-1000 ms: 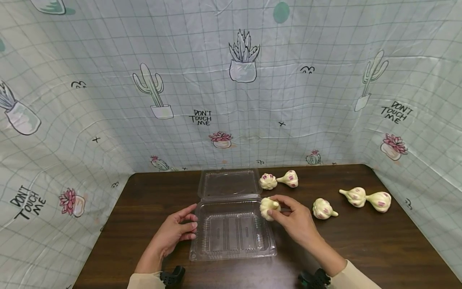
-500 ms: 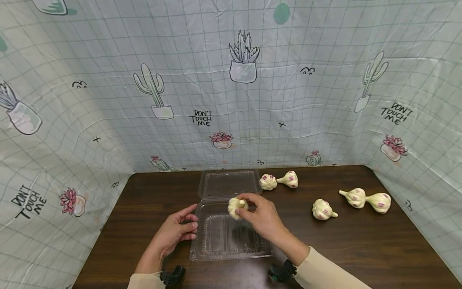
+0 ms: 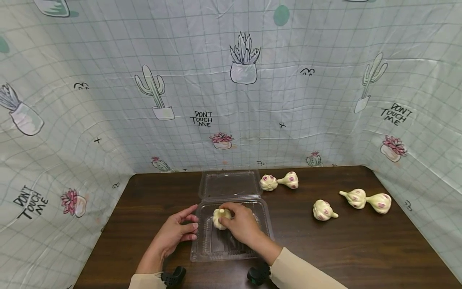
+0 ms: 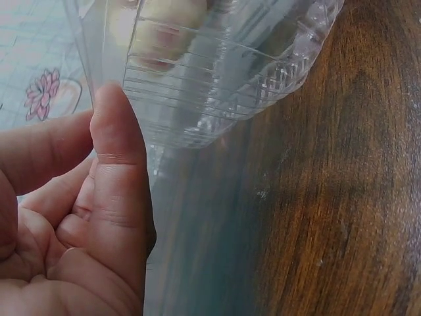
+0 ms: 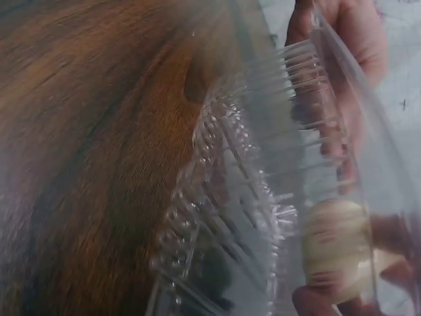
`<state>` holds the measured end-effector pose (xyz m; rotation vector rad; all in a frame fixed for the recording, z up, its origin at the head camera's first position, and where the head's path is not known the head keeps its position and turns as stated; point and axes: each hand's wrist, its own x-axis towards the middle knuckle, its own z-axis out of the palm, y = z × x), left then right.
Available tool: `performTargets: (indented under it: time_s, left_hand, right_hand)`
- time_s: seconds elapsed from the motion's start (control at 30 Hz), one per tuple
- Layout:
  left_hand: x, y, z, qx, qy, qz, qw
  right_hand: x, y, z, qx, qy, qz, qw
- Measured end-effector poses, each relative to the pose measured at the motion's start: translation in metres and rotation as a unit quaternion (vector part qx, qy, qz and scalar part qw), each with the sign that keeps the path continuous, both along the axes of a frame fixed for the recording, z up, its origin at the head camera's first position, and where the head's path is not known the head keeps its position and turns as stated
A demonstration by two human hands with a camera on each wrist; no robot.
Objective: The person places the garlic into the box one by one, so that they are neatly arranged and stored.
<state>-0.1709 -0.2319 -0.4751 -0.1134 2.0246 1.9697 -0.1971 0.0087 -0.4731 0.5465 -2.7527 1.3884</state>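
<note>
My right hand (image 3: 245,225) gripped a garlic bulb (image 3: 219,218) between thumb and fingers, its stem pointing up. I had the bulb within the rim of the clear plastic container (image 3: 216,257), toward the container's left far corner; whether it touched the bottom, I could not tell. My left hand (image 3: 171,233) was relaxed with its fingers apart, the fingertips touching the container's left rim.

The container's lid (image 3: 231,184) lay folded back toward the far edge of the dark wooden worktop (image 3: 361,249). Just beside the lid's right edge sat a bulb with purple marks (image 3: 268,182), and the stem of a second marked bulb (image 3: 288,180) reached toward it. Farther right was a lone bulb (image 3: 324,210), its stem toward the worktop's right edge. Nearer that edge lay a long-stemmed bulb (image 3: 354,198) and, close against it, the rightmost bulb (image 3: 379,203).
</note>
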Motion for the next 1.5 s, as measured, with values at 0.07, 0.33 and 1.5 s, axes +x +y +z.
performTargets:
  time_s: [0.07, 0.33, 1.5]
  left_hand:
    - [0.0, 0.0, -0.001, 0.0, -0.001, -0.001, 1.0]
    - [-0.002, -0.001, -0.004, 0.002, 0.001, -0.004, 1.0]
    - [-0.002, 0.0, -0.001, 0.006, -0.002, -0.007, 1.0]
  right_hand:
    - [-0.001, -0.002, -0.002, 0.006, 0.0, -0.007, 1.0]
    - [-0.001, -0.008, -0.009, 0.023, 0.001, -0.02, 0.9995]
    - [0.0, -0.016, -0.017, 0.02, 0.006, -0.014, 0.9997]
